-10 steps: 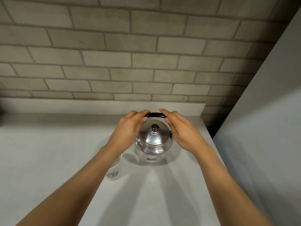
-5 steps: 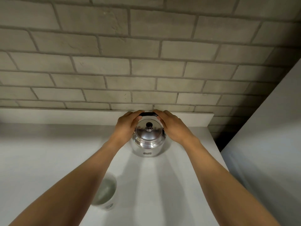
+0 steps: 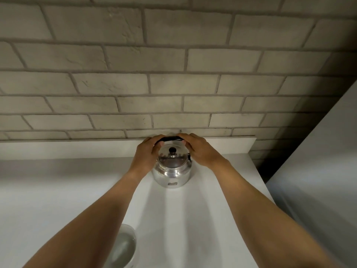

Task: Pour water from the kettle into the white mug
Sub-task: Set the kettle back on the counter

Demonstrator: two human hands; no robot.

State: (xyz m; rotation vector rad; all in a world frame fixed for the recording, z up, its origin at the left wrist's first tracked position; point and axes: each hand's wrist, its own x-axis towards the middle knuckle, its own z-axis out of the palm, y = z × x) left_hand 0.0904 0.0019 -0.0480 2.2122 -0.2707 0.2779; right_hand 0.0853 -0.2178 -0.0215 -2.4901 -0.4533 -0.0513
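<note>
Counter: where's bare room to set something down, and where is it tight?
Free: the wide counter stretch to the left of the left forearm, up to the backsplash ledge, and the strip between both forearms, in front of the kettle. Crowded: the back, where left hand and right hand flank the kettle; the white mug fills the near edge.

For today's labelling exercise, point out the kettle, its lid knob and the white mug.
kettle (image 3: pixel 172 176): head view, shiny front wall.
lid knob (image 3: pixel 172 150): head view, dark top.
white mug (image 3: pixel 133 235): head view, right rim.

A grey brick wall (image 3: pixel 173 84) rose behind a white counter (image 3: pixel 48 190); a pale panel (image 3: pixel 318 171), perhaps a cabinet, stood right.
</note>
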